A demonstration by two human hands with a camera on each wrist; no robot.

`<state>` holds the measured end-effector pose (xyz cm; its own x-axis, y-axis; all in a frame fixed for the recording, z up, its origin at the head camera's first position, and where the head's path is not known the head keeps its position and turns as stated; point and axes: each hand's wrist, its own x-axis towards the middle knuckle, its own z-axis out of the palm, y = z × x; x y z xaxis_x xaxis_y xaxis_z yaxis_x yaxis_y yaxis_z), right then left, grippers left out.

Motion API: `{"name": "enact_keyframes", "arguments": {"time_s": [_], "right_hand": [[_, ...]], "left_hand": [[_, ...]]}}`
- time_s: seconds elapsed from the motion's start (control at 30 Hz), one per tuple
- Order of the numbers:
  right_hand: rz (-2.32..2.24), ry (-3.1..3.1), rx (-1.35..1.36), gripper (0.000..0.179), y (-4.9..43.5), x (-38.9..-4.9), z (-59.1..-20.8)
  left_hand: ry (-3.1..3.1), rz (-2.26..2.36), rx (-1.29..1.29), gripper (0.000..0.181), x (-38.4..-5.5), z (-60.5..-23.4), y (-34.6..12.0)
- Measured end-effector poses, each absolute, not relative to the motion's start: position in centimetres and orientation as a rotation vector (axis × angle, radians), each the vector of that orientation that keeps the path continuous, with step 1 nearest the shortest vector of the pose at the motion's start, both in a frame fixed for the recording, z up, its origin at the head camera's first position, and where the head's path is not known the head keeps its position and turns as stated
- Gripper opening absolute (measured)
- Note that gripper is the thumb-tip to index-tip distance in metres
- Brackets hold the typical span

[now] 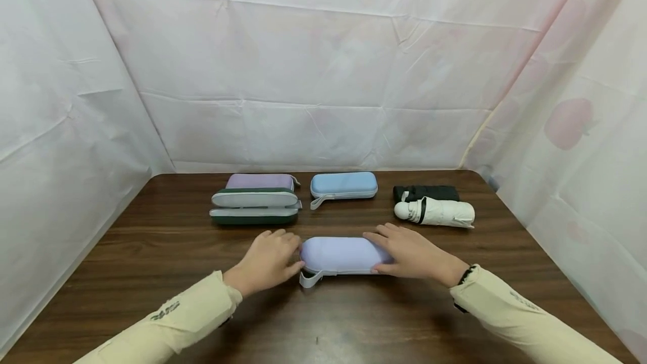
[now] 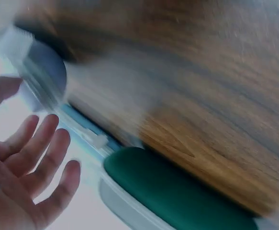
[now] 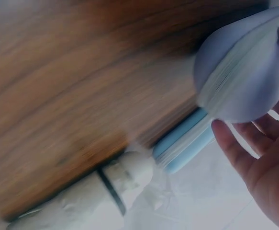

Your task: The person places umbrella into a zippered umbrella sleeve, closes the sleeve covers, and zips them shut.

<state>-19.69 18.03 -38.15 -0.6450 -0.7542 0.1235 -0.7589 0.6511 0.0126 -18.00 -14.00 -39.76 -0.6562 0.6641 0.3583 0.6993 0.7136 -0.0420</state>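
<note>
A lavender zip case (image 1: 343,255) with a pale wrist loop (image 1: 310,280) lies crosswise at mid-table, closed. My right hand (image 1: 411,251) grips its right end, thumb along the front side and fingers over the back. In the right wrist view the thumb and fingers stand on either side of the case (image 3: 259,62). At the left end is my left hand (image 1: 270,260), its fingers loosely bent and spread. The left wrist view shows that hand (image 2: 29,177) with a gap between its fingers and the case (image 2: 53,72); whether the thumb touches is unclear.
Behind on the left, a green case (image 1: 254,220) gapes with its grey lining showing, before a purple case (image 1: 259,181). A blue case (image 1: 343,184) lies at back centre. A white folded umbrella (image 1: 440,212) and a black one (image 1: 434,191) lie back right. White sheets (image 1: 303,60) surround the table.
</note>
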Motion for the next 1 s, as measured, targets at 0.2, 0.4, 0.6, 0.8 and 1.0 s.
{"name": "enact_keyframes", "arguments": {"time_s": [0.2, 0.4, 0.6, 0.8, 1.0], "right_hand": [[0.235, -2.802, 1.201, 0.068, 19.4, -19.3, -38.2], [0.284, -2.741, 1.239, 0.060, 19.8, -19.2, -38.4], [0.243, -2.700, 1.269, 0.056, 19.7, -19.4, -38.1], [0.192, -2.714, 1.268, 0.053, 19.5, -20.9, -37.5], [0.163, -2.741, 1.250, 0.055, 19.2, -23.4, -36.7]], "left_hand": [[-2.822, -0.467, -1.151, 0.067, -19.3, -39.7, -14.4], [-2.793, -0.527, -1.206, 0.062, -19.4, -40.0, -13.8], [-2.774, -0.608, -1.184, 0.049, -19.6, -40.1, -13.4], [-2.779, -0.681, -1.134, 0.039, -20.6, -39.7, -12.9], [-2.790, -0.687, -1.010, 0.037, -22.7, -39.3, -12.0]]}}
